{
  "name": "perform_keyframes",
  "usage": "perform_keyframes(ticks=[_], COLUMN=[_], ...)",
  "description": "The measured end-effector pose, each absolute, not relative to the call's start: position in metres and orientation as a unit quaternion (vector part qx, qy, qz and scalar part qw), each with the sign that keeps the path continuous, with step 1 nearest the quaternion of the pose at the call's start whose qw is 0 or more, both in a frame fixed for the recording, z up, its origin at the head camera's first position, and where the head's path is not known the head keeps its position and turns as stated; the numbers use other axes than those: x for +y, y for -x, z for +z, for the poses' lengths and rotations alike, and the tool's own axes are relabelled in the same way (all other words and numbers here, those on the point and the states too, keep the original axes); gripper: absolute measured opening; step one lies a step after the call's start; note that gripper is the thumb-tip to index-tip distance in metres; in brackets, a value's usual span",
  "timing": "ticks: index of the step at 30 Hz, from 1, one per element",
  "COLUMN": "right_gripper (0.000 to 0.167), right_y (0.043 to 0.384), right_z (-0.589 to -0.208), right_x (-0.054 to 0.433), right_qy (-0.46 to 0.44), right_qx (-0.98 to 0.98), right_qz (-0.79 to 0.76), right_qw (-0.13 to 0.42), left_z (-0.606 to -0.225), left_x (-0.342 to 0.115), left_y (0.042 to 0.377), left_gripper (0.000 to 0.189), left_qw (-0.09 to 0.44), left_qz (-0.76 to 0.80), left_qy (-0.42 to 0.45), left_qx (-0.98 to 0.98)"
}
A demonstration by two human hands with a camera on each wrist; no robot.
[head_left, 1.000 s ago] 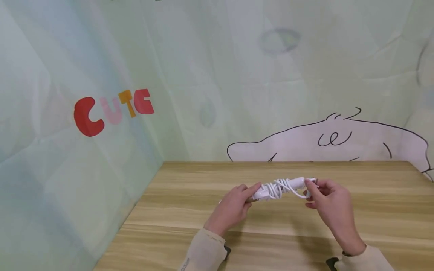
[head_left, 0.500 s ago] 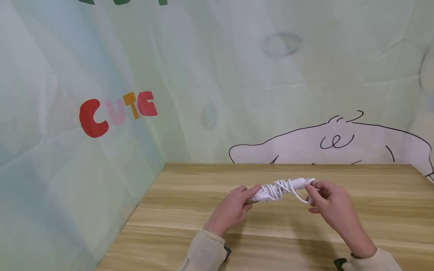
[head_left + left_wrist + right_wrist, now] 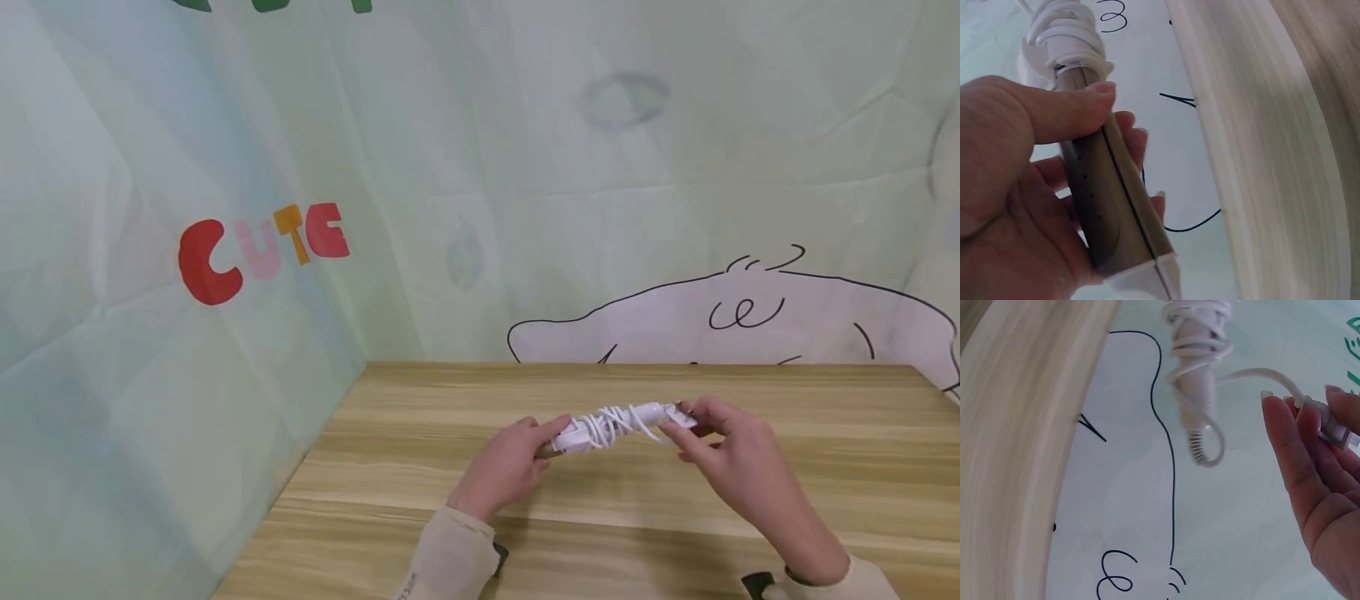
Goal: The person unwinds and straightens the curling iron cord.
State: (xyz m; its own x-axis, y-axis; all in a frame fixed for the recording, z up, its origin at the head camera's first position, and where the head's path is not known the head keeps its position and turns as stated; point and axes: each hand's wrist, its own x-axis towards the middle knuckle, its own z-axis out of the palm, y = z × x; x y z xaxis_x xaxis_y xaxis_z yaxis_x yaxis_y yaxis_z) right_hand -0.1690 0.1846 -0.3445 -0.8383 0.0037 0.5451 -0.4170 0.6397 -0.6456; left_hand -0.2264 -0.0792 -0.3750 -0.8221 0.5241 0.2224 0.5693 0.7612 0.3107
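A hair straightener [image 3: 576, 438] with a white handle is held above the table, tilted a little. Its white cord [image 3: 611, 427] is wound several times around the handle. My left hand [image 3: 506, 467] grips the bronze-brown clamp end [image 3: 1100, 194], thumb on top and fingers beneath, as the left wrist view shows. At the other end, my right hand [image 3: 738, 458] pinches the plug [image 3: 1334, 428] between thumb and fingers. In the right wrist view a short length of cord runs from the windings to that plug, beside the ribbed cord sleeve [image 3: 1196, 447].
Underneath lies a wood-grain table [image 3: 405, 500], its back edge meeting a pale green printed backdrop [image 3: 450, 167]. Coloured letters [image 3: 210, 262] mark the left side, and a line-drawn white figure [image 3: 750, 325] is behind the hands.
My right hand has turned the plug, and the loose cord loop by it hangs less low. The straightener has shifted slightly left and down, my left hand still gripping it.
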Motion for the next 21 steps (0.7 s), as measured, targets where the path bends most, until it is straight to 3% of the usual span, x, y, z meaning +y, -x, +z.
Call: perform_keyframes(ticks=[9,16,21], right_gripper=[0.021,0.023,0.026], right_y=[0.165,0.172,0.185], right_z=[-0.346,-0.351,-0.366], right_x=[0.187,0.211,0.232], right_qy=[-0.143,-0.075,-0.030], right_qx=[-0.831,-0.811,-0.795], right_qz=[0.431,0.530,0.570], right_qw=[0.322,0.237,0.208], left_z=[-0.376,-0.368,-0.360], left_x=[-0.066,-0.065,-0.067], left_y=[0.217,0.206,0.202], left_gripper=[0.066,0.064,0.068], left_qw=[-0.031,-0.082,-0.115], left_qz=[-0.207,-0.192,-0.194], left_qy=[0.329,0.379,0.404], left_qx=[-0.921,-0.901,-0.886])
